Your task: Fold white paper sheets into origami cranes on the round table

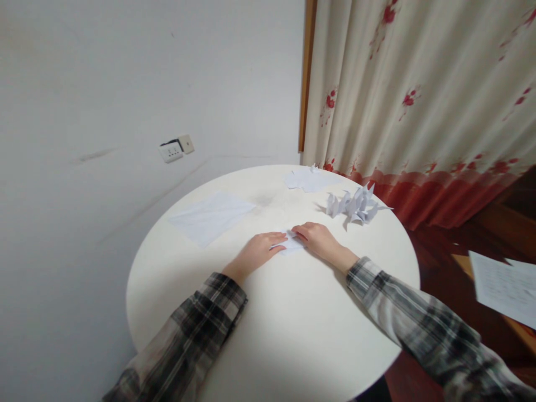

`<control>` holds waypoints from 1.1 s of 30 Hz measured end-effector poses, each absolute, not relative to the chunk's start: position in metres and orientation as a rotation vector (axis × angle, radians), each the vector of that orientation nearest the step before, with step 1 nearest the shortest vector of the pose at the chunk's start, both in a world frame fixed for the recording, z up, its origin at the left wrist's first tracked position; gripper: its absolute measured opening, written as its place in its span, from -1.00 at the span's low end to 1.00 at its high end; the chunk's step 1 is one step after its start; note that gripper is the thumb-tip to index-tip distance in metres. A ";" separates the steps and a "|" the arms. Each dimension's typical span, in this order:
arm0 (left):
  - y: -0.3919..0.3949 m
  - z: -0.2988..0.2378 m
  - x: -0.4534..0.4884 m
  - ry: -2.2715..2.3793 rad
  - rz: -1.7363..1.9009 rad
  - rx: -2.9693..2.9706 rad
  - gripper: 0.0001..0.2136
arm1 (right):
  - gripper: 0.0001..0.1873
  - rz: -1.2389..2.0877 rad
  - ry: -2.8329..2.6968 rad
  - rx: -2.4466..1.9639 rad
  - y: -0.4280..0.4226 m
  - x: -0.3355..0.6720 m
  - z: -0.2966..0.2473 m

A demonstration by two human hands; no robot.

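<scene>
White paper lies under our left hand and right hand; whether fingers pinch it, we cannot tell. We should crease evenly, edges aligned.

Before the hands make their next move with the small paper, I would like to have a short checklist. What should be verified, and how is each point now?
1. Left hand touches the small paper: ok, at its left side.
2. Right hand touches it too: ok, at its right side.
3. Paper rests over the table: ok.
4. Paper edges line up: cannot tell, the hands cover part of them.
5. Folded paper figures apart from the right hand: ok.
6. Wide sheet apart from the left hand: ok.
</scene>
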State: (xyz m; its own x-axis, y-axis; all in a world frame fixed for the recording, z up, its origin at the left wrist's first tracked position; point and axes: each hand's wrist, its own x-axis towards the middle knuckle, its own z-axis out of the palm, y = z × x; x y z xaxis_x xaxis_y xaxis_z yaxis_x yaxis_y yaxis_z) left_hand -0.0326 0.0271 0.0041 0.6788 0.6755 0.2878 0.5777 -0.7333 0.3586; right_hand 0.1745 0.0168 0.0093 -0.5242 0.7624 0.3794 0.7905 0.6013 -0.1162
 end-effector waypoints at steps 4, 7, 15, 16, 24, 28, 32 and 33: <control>0.027 0.004 -0.033 0.995 0.601 2.649 -0.69 | -0.83 -0.184 -2.543 -1.231 0.015 0.174 0.013; 0.026 0.005 -0.033 0.998 0.609 2.641 -0.69 | -0.88 -0.240 -2.570 -1.240 0.015 0.172 0.013; 0.026 0.008 -0.032 0.989 0.600 2.612 -0.68 | -0.85 -0.231 -2.470 -1.248 0.018 0.168 0.007; 0.026 0.008 -0.032 0.985 0.601 2.616 -0.68 | -0.83 -0.216 -2.450 -1.257 0.018 0.167 0.006; 0.027 0.006 -0.033 0.980 0.599 2.644 -0.68 | -0.72 -0.096 -2.395 -1.270 0.021 0.174 0.004; 0.028 0.004 -0.034 0.996 0.583 2.665 -0.69 | -0.70 -0.073 -2.311 -1.319 0.022 0.180 0.005; 0.028 0.004 -0.035 1.058 0.596 2.694 -0.69 | -0.69 0.059 -2.120 -1.315 0.024 0.180 0.004; 0.028 0.004 -0.035 1.069 0.595 2.700 -0.69 | -0.69 0.124 -2.074 -1.291 0.024 0.179 0.003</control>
